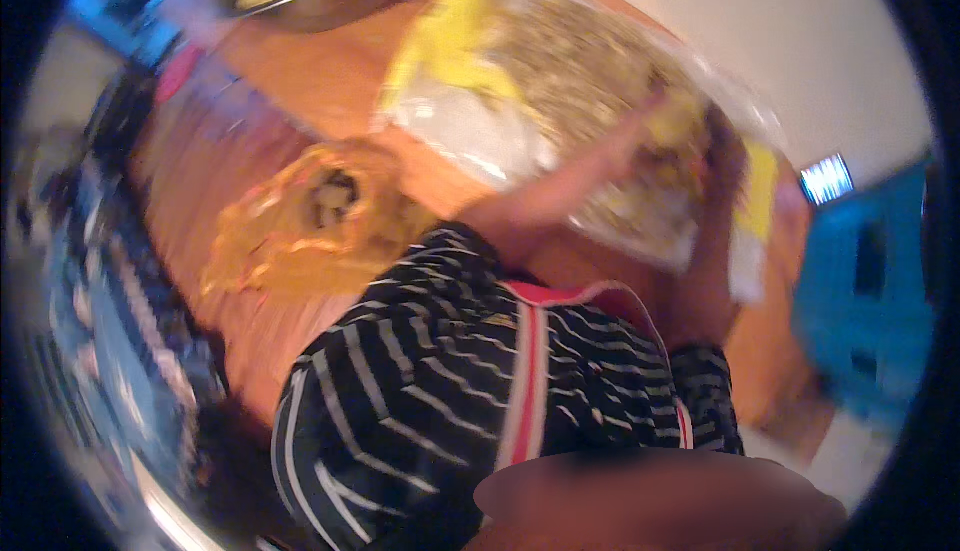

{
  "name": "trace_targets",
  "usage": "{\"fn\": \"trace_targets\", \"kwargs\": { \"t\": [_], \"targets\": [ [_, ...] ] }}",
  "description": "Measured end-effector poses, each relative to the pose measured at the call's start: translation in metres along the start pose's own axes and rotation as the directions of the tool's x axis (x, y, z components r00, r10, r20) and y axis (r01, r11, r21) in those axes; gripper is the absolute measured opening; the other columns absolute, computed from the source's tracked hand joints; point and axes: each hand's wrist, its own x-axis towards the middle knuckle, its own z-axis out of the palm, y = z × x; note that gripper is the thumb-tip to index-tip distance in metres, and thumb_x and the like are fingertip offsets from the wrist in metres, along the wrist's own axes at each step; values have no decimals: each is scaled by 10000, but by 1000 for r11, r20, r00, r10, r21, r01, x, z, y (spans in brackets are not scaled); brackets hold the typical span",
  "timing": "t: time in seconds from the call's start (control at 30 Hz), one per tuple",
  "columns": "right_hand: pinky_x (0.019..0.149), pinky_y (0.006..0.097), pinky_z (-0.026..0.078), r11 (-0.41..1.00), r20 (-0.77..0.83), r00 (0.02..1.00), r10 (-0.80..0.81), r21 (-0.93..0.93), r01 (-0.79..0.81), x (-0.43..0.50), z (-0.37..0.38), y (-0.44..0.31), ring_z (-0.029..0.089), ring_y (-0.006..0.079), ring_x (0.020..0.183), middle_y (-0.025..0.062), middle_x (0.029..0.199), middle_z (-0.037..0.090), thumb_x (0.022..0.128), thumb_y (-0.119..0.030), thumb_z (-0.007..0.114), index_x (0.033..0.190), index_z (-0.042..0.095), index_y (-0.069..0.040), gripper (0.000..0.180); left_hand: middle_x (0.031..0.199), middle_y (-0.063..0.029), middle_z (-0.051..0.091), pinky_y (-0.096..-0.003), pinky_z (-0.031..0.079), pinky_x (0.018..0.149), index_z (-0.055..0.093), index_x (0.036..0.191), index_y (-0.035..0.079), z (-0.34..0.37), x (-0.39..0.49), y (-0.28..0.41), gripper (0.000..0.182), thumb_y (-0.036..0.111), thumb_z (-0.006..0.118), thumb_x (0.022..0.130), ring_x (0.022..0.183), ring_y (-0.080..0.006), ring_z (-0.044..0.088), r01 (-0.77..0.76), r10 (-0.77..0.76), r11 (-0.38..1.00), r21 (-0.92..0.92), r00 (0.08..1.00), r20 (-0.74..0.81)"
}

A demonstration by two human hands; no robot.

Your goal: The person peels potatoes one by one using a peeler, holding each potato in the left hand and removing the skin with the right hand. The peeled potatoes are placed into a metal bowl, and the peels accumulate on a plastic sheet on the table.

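Observation:
A large clear plastic bag with yellow panels (457, 123) lies flat on the orange table (330, 78) before me. Brown and tan small pieces (577, 63) cover most of it, too blurred to name. My left hand (634, 138) reaches over these pieces, beside a pale yellow lump (679, 120). Close by on the right is my right hand (720, 153), dark and smeared by motion. Whether either hand's fingers grip something cannot be made out.
A metal bowl (315, 11) holding pale yellow pieces stands at the far left. An orange plastic bag (277, 251) lies left of my left arm. At the right are a small lit screen (826, 179) and a turquoise plastic chair (870, 311).

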Motion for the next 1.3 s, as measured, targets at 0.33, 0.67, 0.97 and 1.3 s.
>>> {"fn": "trace_targets", "kwargs": {
  "t": [0.33, 0.67, 0.97, 1.3],
  "targets": [
    [961, 341, 461, 666, 168, 879, 445, 595, -451, -9, 13, -15, 548, 221, 1136, 155, 1282, 534, 964, -183, 476, 1261, 503, 43, 374, 1150, -57, 533, -333, 451, 878, 506, 1181, 47, -5, 25, -21, 355, 337, 428, 992, 1052, -155, 506, -233, 282, 910, 344, 954, -101],
    [1001, 308, 392, 991, 202, 977, 66, 99, -88, -18, -4, 59, 466, 200, 1201, 109, 1399, 426, 951, -138, 459, 1381, 373, 13, 464, 884, -67, 658, -402, 496, 526, 608, 1052, 139, 4, 14, -10, 616, 673, 350, 886, 732, -241, 621, 9, 5, 966, -259, 999, 52],
    [787, 290, 493, 987, 246, 968, 56, 135, -91, 0, 9, 4, 596, 225, 1009, 207, 1336, 495, 879, -219, 593, 1134, 585, 7, 341, 1039, -54, 642, -318, 495, 769, 588, 1136, 141, -14, 6, -44, 509, 568, 510, 870, 911, -183, 617, -730, 728, 607, 314, 669, 147],
    [902, 330, 460, 837, 199, 914, -352, -370, 403, -1, -27, 31, 556, 237, 1128, 169, 1240, 563, 912, -195, 537, 1362, 439, -14, 495, 1175, -39, 602, -327, 398, 960, 558, 1205, 102, -4, 12, -17, 548, 552, 447, 911, 1128, -161, 515, -203, 197, 979, 19, 967, 162]
  ]
}}
